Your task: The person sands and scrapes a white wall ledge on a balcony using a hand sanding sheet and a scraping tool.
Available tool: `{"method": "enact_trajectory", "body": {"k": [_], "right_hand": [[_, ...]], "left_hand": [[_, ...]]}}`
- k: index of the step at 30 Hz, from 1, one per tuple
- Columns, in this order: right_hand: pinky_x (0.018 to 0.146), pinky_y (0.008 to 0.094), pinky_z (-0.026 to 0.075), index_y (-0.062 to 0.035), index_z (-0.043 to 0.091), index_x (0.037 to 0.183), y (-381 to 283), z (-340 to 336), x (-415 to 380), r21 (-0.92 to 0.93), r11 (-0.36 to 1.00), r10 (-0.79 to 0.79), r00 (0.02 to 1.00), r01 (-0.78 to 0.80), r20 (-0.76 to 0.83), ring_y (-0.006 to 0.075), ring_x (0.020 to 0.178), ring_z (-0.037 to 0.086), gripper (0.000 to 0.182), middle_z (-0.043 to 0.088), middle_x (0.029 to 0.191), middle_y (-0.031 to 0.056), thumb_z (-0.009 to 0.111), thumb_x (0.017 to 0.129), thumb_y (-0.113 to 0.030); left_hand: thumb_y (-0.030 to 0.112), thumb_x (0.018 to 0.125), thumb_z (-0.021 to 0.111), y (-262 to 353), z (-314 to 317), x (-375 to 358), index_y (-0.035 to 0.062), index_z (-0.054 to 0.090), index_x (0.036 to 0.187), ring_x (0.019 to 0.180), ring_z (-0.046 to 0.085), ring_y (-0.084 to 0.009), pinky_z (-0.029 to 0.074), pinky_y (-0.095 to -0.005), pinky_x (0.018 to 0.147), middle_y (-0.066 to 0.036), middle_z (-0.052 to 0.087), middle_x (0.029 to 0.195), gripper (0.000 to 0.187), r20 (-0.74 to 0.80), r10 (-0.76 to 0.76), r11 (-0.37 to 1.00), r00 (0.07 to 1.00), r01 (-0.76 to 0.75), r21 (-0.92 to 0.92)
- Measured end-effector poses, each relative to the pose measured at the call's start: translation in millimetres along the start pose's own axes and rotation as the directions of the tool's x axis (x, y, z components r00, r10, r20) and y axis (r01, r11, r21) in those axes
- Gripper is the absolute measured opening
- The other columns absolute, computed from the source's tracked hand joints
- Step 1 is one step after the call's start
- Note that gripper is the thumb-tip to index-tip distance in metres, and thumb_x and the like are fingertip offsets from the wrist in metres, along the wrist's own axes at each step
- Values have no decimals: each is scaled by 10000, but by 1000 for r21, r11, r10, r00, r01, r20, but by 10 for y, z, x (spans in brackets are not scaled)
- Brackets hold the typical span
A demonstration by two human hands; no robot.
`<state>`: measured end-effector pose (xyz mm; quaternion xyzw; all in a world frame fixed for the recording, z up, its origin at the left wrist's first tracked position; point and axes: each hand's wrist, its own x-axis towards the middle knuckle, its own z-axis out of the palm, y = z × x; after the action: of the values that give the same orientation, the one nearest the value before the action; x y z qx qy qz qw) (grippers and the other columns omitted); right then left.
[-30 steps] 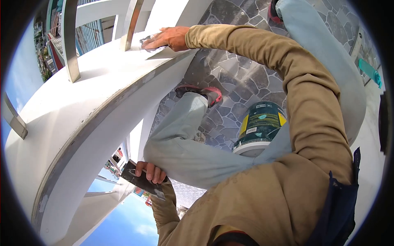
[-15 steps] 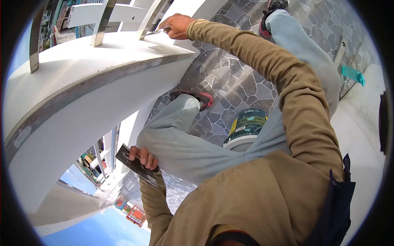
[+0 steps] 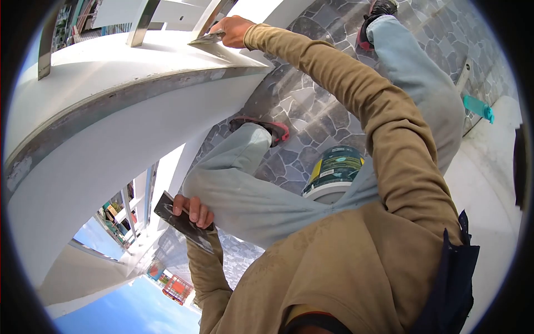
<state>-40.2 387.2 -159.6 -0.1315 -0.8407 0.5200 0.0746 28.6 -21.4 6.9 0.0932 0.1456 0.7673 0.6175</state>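
At the upper left my right hand (image 3: pixel 236 31) grips a small metal scraper (image 3: pixel 209 38), its blade low over the white ledge (image 3: pixel 105 54) beside the base of a metal railing post (image 3: pixel 211 16). My left hand (image 3: pixel 193 211) is closed round a dark, flat rectangular plate (image 3: pixel 181 221) with pale smears, near my bent left knee. The fingers lie over the plate's face; the thumb is hidden. The handle of the scraper is mostly hidden by my right hand.
A dark green bucket (image 3: pixel 336 170) stands between my legs on the stone-patterned floor (image 3: pixel 303 103). A teal object (image 3: pixel 478 108) lies at the right beside a long flat bar (image 3: pixel 463 75). More railing posts (image 3: pixel 143 22) rise from the ledge.
The scraper blade has turned and shows a broader face beside the post. My right hand has shifted slightly up and left. The left hand keeps its hold on the plate, with little movement.
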Motion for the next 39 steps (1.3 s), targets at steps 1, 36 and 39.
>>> {"method": "enact_trajectory", "body": {"k": [1, 36, 39], "right_hand": [[795, 387, 496, -201, 627, 1192, -18, 6, -6, 2, 1000, 22, 999, -22, 26, 301, 845, 636, 515, 672, 951, 156, 477, 730, -31], [811, 389, 512, -16, 653, 1048, 262, -209, 51, -12, 946, 322, 945, -323, -47, 318, 902, 651, 379, 666, 1015, 180, 592, 761, -255], [844, 389, 505, 5, 641, 1063, 158, -194, -7, 51, 926, 376, 927, -375, -6, 314, 945, 646, 373, 651, 1054, 201, 552, 788, -232]], "left_hand": [[338, 1004, 361, -1, 0, -3, 155, 468, 1067, 893, 531, -262, 418, -362, 736, -171, 489, 1038, 222, -1, -1, 1000, 1000, 1, -1], [320, 1000, 370, -6, 25, 46, 142, 467, 1106, 925, 531, -251, 432, -384, 747, -145, 471, 1034, 229, -1, -45, 999, 999, 45, 10], [338, 1004, 368, -20, 81, 45, 150, 476, 1062, 835, 526, -246, 425, -359, 712, -164, 489, 1008, 225, -87, -19, 999, 996, 23, 36]]}}
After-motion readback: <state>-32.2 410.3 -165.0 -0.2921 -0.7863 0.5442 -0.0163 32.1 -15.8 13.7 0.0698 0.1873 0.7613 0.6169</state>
